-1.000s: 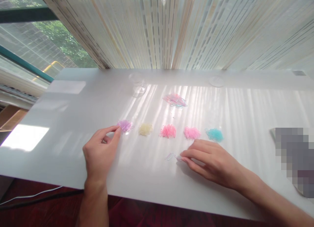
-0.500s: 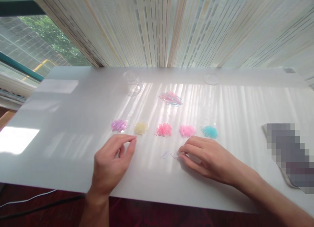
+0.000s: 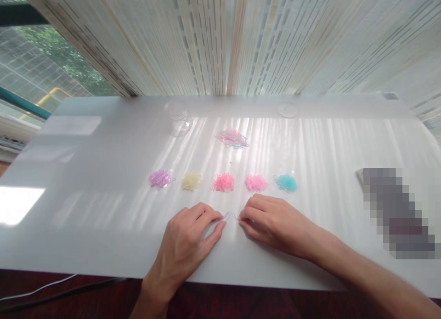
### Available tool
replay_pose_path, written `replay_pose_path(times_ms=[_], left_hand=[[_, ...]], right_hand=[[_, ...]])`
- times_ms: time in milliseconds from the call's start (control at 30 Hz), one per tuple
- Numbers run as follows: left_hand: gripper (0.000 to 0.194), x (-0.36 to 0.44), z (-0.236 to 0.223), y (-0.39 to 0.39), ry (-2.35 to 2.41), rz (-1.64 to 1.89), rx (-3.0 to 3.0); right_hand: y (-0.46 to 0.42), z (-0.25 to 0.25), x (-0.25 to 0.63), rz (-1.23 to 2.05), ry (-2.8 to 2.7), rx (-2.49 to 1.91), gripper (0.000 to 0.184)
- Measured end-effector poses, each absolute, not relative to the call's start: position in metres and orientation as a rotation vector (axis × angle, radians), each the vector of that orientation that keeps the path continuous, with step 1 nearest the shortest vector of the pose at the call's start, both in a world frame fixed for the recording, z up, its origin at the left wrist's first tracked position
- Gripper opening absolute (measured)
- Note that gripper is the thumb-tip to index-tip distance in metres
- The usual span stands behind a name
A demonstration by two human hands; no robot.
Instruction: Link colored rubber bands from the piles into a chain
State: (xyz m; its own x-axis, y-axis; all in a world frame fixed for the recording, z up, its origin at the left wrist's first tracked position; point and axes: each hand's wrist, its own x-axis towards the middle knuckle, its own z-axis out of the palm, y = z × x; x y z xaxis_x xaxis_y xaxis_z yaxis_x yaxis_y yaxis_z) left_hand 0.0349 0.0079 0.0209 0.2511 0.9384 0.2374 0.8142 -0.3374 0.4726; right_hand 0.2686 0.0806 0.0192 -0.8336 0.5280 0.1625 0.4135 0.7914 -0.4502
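Note:
Thin, pale rubber bands [image 3: 228, 215] bridge the small space between my two hands, low on the white table. My right hand [image 3: 275, 222] pinches their right end between thumb and fingers. From the left, the thumb and index finger of my left hand [image 3: 193, 238] close around the other end, the tips nearly meeting. Beyond my hands runs a row of small rubber-band piles: purple [image 3: 160, 178], yellow [image 3: 191, 181], coral pink [image 3: 223, 182], light pink [image 3: 256, 182] and turquoise [image 3: 286, 183]. Behind the row lies a mixed-colour pile of bands [image 3: 233, 138].
A clear plastic jar [image 3: 179, 119] lies at the back left, with a clear round lid [image 3: 287, 110] at the back right. A blurred-out flat object [image 3: 396, 213] rests on the right. Striped curtains [image 3: 227, 43] hang behind the white table [image 3: 103, 245].
My left hand has moved right, from below the purple and yellow piles to the bands' left end. My right hand keeps its pinch. The whole view has shifted slightly.

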Motion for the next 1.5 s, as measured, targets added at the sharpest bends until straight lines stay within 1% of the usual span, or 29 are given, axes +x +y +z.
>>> replay_pose_path(times_ms=[67,167,367,467,600,733,833,900,1100,1300,1500], left_hand=[[0.014,0.035,0.022,0.008,1.633,0.707,2.271],[0.016,0.037,0.021,0.009,1.629,0.722,2.272],[0.017,0.037,0.021,0.010,1.593,0.738,2.252],[0.014,0.034,0.021,0.010,1.607,0.741,2.224],[0.003,0.033,0.019,0.009,1.626,0.765,2.241],[0.003,0.038,0.018,0.010,1.639,0.750,2.297],[0.011,0.041,0.018,0.011,1.652,0.740,2.326],[0.012,0.040,0.017,0.012,1.627,0.741,2.332],[0.011,0.034,0.018,0.013,1.478,0.746,2.178],[0.011,0.039,0.021,0.014,1.348,0.811,2.166],[0.006,0.037,0.015,0.016,1.430,0.848,2.155]], right_hand=[[0.081,0.016,0.267,0.547,-2.679,-0.719,0.022],[0.081,0.015,0.267,0.540,-2.662,-0.734,0.022],[0.082,0.023,0.268,0.665,-2.670,-0.738,0.018],[0.083,0.024,0.268,0.677,-2.660,-0.745,0.018],[0.083,0.022,0.268,0.643,-2.655,-0.764,0.019],[0.082,0.022,0.269,0.636,-2.655,-0.757,0.020],[0.082,0.022,0.269,0.638,-2.663,-0.756,0.020],[0.083,0.023,0.269,0.633,-2.664,-0.759,0.021],[0.083,0.023,0.268,0.606,-2.622,-0.739,0.021],[0.082,0.022,0.267,0.612,-2.545,-0.604,0.020],[0.089,0.029,0.273,0.491,-2.539,-0.643,0.019]])
